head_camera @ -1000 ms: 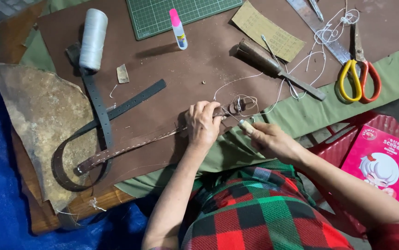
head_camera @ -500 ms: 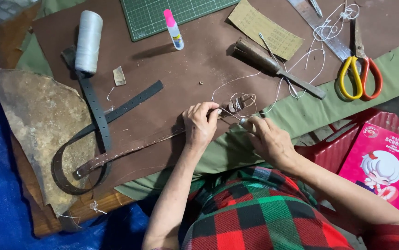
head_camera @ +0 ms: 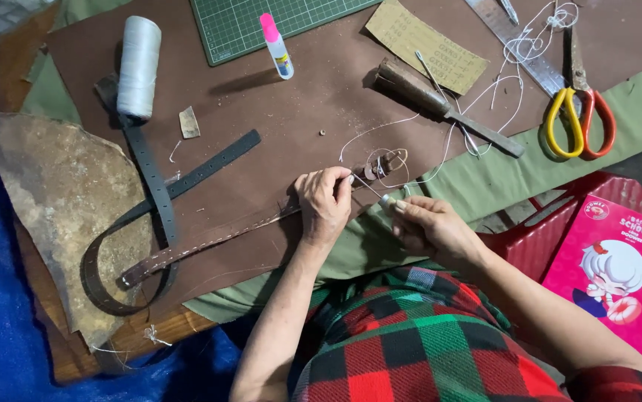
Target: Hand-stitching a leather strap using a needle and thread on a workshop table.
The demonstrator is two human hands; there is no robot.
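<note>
A brown leather strap (head_camera: pixel 209 242) is pinned near the front edge of the worktable (head_camera: pixel 321 97) by the left hand (head_camera: pixel 326 202), fingers closed on its end so the stitch line is kept steady. A white thread (head_camera: pixel 380 126) is drawn taut by the right hand (head_camera: pixel 429 223), its fingertips pinched together around what appears to be a needle. Scissors (head_camera: pixel 577 119) are left at the right edge, within reach.
</note>
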